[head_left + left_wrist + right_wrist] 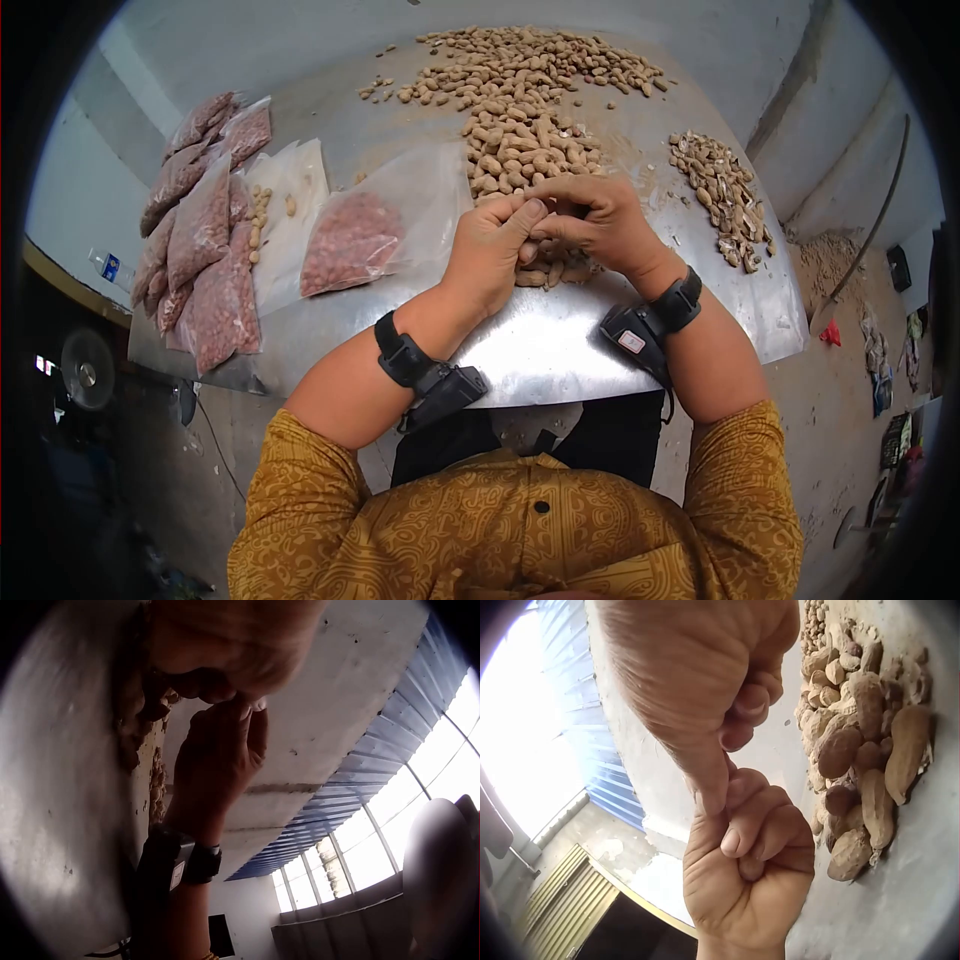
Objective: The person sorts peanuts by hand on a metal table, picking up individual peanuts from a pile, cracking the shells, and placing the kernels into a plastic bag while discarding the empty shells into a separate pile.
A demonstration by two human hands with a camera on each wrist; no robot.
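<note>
My two hands meet over the near end of a pile of unshelled peanuts on a metal table. My left hand has its fingers curled and its thumb pressed up against my right hand, which is curled too. Together they pinch a peanut that is almost hidden between the fingertips. In the right wrist view my right hand is above and my left hand below, with the peanuts beside them. The left wrist view shows my left hand close up and my right hand behind it.
A clear bag of red shelled kernels lies open left of my hands. Several filled bags are stacked at the table's left end. Empty shells are heaped at the right. A small fan stands below left.
</note>
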